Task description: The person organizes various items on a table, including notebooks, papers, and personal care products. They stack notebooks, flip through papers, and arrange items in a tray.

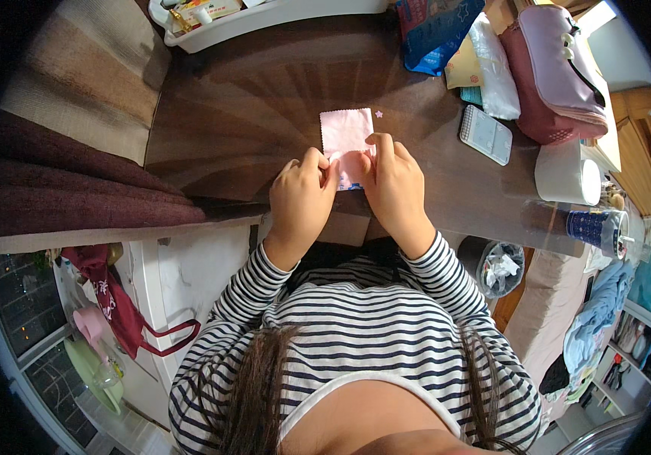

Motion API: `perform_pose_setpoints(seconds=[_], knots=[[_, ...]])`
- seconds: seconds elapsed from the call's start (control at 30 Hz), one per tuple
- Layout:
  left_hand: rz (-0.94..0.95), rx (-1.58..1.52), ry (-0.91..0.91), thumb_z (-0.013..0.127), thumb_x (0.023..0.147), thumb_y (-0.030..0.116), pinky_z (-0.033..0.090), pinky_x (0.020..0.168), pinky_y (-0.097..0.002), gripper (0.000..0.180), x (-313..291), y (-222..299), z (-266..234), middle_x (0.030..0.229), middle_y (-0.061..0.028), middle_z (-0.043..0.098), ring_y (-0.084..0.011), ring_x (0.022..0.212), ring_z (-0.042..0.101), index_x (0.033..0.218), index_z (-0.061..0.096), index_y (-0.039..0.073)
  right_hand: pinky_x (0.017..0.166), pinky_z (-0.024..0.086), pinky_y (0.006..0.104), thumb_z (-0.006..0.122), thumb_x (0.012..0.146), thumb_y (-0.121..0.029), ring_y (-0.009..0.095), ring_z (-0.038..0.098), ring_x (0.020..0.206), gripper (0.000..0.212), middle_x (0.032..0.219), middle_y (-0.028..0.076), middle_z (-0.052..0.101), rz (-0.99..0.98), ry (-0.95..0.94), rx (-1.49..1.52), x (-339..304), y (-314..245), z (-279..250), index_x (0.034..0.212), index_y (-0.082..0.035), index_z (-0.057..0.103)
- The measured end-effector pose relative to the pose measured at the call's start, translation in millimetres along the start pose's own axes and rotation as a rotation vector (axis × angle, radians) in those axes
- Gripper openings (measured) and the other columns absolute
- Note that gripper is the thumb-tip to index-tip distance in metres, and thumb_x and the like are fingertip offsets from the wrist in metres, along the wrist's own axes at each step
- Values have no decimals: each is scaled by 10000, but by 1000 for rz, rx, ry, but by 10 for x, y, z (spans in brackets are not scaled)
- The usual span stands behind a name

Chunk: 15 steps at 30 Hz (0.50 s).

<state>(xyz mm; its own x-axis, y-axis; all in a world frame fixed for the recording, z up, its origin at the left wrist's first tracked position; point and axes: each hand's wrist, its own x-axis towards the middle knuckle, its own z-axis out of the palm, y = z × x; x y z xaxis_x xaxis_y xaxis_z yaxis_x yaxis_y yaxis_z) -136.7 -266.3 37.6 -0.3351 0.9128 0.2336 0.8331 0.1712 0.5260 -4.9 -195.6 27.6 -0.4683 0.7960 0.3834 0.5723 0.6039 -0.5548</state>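
A small pink cloth (347, 130) with zigzag-cut edges lies at the middle of the dark wooden table, between my hands. My left hand (301, 189) pinches its left edge, thumb and bent fingers together. At the right edge my right hand (397, 186) grips it too, with the thumb on the cloth and the index finger bent over the side. The cloth's near part shows a patch of blue print, partly covered by my thumbs. A tiny pink star (378, 114) sits on the table just beyond the cloth's far right corner.
At the far left stands a white tray (212, 34) of small items. On the right are a white notepad-like object (486, 135), a pink bag (560, 76), a paper roll (568, 178), a blue cup (594, 229) and blue packaging (435, 38). A lined bin (501, 269) stands below the table edge.
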Motion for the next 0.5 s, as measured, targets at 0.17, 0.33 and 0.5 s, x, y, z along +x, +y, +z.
perform_pose_setpoints(seconds=[0.17, 0.33, 0.5], knots=[[26, 24, 15, 643, 847, 176, 467, 549, -422, 176, -2, -29, 26, 601, -132, 572, -315, 598, 585, 801, 521, 58, 603, 470, 347, 620, 817, -135, 255, 570, 673, 182, 649, 87, 583, -3, -51, -139, 27, -24, -22, 940, -39, 526], [4, 65, -7, 631, 842, 167, 465, 724, -419, 188, 30, 52, -66, 896, -181, 593, -334, 871, 579, 893, 526, 20, 639, 475, 348, 615, 808, -115, 264, 565, 753, 197, 798, 113, 600, 29, -10, -159, 25, -31, -15, 963, -28, 529], [460, -10, -121, 533, 881, 193, 286, 1067, -488, 528, -149, -10, -64, 1360, -270, 383, -392, 1287, 365, 1312, 393, -78, 984, 361, 432, 567, 846, -264, 330, 439, 1201, 527, 1293, 210, 452, -313, -164, -179, -100, -9, -213, 1259, 38, 444]])
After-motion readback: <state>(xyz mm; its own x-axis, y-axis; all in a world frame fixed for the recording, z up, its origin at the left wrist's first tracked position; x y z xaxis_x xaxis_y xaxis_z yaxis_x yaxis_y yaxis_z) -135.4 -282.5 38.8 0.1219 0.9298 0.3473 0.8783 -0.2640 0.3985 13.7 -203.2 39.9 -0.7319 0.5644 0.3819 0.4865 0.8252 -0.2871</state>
